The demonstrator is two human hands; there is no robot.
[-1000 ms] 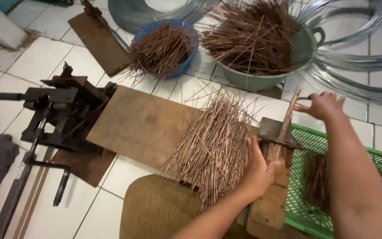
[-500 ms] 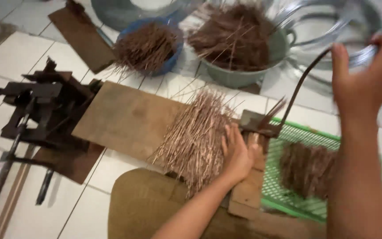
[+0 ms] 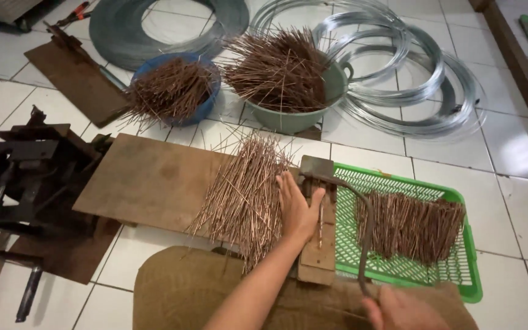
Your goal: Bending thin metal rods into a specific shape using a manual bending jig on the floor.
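Note:
My left hand lies flat on the right edge of a loose pile of thin copper-coloured wire rods, next to a small wooden block with a metal bending jig. My right hand grips the end of a curved metal lever handle that runs from the jig down toward me. The rod pile rests on a wooden board.
A green plastic basket holds bent rods. A blue bowl and a green bowl hold more rods. Wire coils lie behind. A dark metal machine stands on the left. Brown sacking is near me.
My right hand has swung the lever from raised at the upper right down toward me. My left hand has stayed on the rods by the jig.

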